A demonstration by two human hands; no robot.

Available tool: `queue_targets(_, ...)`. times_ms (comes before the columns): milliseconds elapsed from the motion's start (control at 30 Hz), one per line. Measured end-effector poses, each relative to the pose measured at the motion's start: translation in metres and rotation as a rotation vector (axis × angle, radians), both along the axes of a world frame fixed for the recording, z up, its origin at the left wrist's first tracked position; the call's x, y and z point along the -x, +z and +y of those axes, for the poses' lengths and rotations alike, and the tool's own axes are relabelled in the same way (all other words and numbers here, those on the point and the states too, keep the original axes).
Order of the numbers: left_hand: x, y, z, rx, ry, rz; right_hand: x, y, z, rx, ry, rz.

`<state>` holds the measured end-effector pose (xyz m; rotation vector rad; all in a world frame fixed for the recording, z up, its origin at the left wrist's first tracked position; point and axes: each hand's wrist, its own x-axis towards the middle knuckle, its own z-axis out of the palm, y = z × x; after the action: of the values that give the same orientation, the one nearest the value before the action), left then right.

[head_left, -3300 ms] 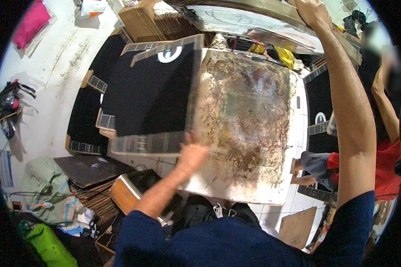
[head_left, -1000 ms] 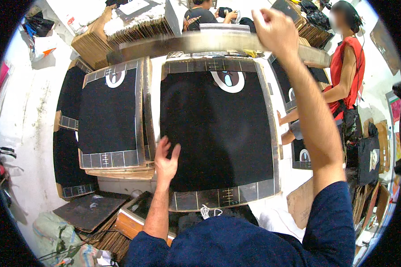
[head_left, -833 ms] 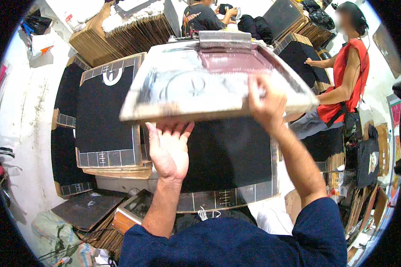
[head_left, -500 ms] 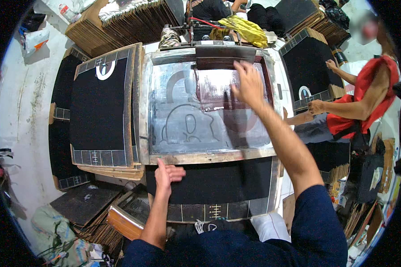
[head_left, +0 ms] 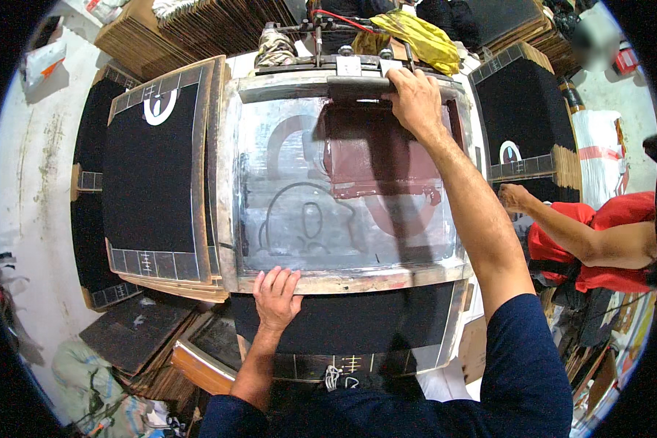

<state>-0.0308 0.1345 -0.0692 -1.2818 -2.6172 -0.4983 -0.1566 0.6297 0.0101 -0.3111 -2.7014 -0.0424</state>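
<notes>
In front of me lies a screen printing frame (head_left: 387, 280) with a grey mesh that shows an outlined rounded shape and a ring shape. Dark red ink (head_left: 383, 171) covers the mesh's upper right part. My right hand (head_left: 416, 102) is closed over the right end of a dark squeegee (head_left: 358, 88) at the frame's far edge. My left hand (head_left: 276, 298) rests on the near wooden bar, its fingers hooked over the top. Under the frame, a black cloth (head_left: 350, 321) on a board shows along the near side.
Boards with black cloth (head_left: 157, 175) stand to the left, others (head_left: 525, 109) to the right. Metal hinge clamps (head_left: 348, 64) and a yellow cloth (head_left: 420, 40) sit behind the frame. A co-worker in a red top (head_left: 620, 219) reaches in at the right.
My right hand has moved from above the mesh onto the squeegee, which now leans differently. My left hand has come down onto the frame's near bar. The co-worker has shifted nearer at the right.
</notes>
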Motion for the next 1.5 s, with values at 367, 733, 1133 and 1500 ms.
queue_targets(367, 0.002, 0.006, 0.004, -0.025, -0.016, 0.019, -0.104, -0.004, -0.083, 0.027, -0.059, -0.104)
queue_targets(733, 0.002, 0.003, 0.003, -0.004, -0.015, 0.032, -0.002, -0.026, -0.012, -0.074, -0.094, 0.092)
queue_targets(1133, 0.002, 0.009, 0.007, -0.037, -0.005, 0.019, -0.149, -0.028, -0.125, 0.080, -0.129, 0.005)
queue_targets(1500, 0.010, 0.072, 0.020, -0.066, -0.080, -0.192, -0.102, 0.027, -0.068, 0.234, -0.011, -0.179)
